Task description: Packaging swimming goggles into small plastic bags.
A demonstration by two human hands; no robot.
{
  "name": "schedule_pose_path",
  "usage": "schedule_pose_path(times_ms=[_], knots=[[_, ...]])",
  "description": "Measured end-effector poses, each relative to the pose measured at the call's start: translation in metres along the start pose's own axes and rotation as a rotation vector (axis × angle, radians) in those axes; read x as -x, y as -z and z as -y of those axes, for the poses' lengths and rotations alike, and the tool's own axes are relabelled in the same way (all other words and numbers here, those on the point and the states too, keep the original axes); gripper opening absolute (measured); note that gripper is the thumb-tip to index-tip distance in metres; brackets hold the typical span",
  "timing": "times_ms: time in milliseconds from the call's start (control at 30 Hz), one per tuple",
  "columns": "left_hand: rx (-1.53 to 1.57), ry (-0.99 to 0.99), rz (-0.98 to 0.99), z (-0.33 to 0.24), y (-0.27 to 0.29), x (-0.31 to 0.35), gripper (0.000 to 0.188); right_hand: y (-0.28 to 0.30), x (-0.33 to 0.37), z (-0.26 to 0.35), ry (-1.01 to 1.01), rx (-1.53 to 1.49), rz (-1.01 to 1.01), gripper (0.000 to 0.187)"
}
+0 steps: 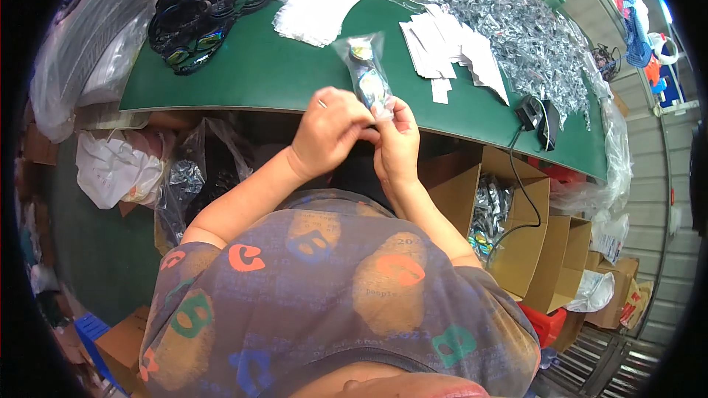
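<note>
A clear plastic bag [366, 74] with swim goggles [371, 87] inside points away from me over the near edge of the green table [243, 88]. My right hand [399, 144] is closed on the bag's near end, thumb and fingers pinching the plastic. From the other side, my left hand [324, 133] has its fingers curled together at that same end; the fingertips and the bag's mouth are partly hidden. A ring shows on one left finger. The goggles have shiny, mirror-tinted lenses.
Black goggles [193, 11] lie heaped at the back left, beside white sheets or bags [322, 7]. White paper slips [446, 48] and a large pile of small clear packets [509, 37] lie to the right. A black device [537, 116] trails a cable over open cardboard boxes [527, 236].
</note>
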State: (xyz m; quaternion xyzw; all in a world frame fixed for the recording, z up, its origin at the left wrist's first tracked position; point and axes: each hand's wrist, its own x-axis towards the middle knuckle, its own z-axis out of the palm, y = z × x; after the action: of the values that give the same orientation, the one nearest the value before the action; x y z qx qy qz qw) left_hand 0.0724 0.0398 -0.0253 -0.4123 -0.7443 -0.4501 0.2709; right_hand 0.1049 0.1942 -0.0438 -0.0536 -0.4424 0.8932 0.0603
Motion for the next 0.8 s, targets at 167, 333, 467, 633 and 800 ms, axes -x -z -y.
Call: schedule_pose_path(times_ms=[167, 333, 467, 633, 800], knots=[[0.032, 0.055, 0.038, 0.005, -0.006, 0.008, 0.022, 0.004, -0.005, -0.013, 0.000, -0.011, -0.070, 0.012], [-0.014, -0.011, 0.033, 0.016, -0.003, 0.002, 0.026, 0.004, 0.001, 0.003, 0.034, 0.195, 0.058, 0.015], [0.070, 0.114, 0.066, 0.012, -0.004, 0.003, 0.027, 0.013, -0.003, 0.019, 0.430, 0.831, 0.074, 0.014], [0.104, 0.260, 0.077, 0.009, -0.011, 0.009, 0.028, 0.017, -0.005, 0.016, 0.510, 0.938, 0.114, 0.015], [0.086, 0.273, -0.001, 0.003, -0.010, 0.004, 0.035, 0.019, -0.003, 0.013, 0.508, 0.918, 0.042, 0.016]])
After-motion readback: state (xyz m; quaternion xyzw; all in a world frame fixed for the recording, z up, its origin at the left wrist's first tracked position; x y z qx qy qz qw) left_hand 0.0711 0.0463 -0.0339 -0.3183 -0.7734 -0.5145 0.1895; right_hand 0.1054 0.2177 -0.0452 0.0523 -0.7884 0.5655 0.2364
